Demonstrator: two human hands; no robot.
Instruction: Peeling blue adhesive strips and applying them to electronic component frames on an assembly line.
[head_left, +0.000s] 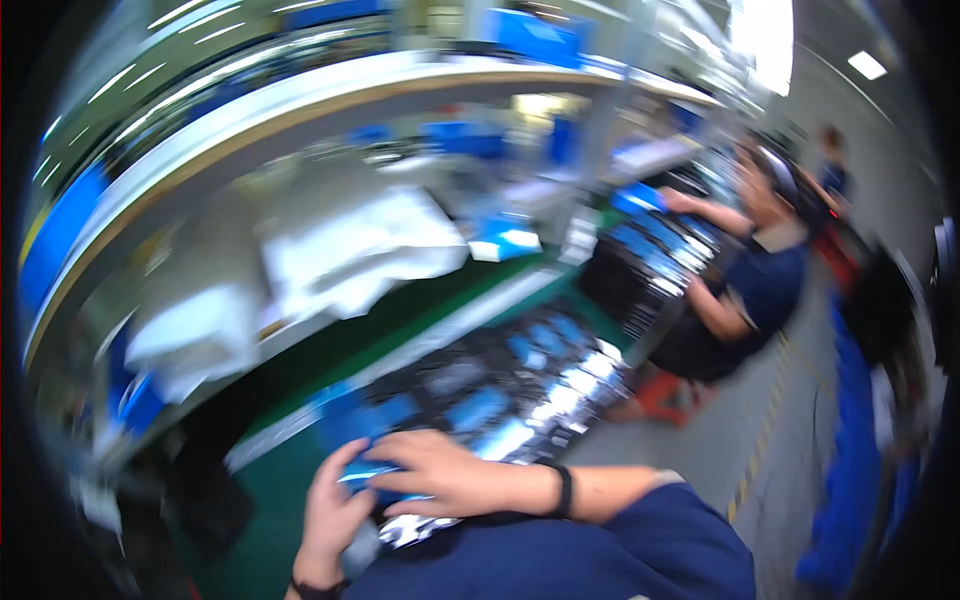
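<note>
Left hand (328, 500) angled forward and right hand (440, 474) palm-down, fingers bent, together hold a glossy blue piece (358, 474) by the left end of the black tray (428, 400).

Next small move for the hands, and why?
Probably steady the blue piece with the left hand before lifting the right hand: both hands are at it, the right one's fingers spread across it, and more blue parts lie just beyond. Blur hides how firm either grip is.
</note>
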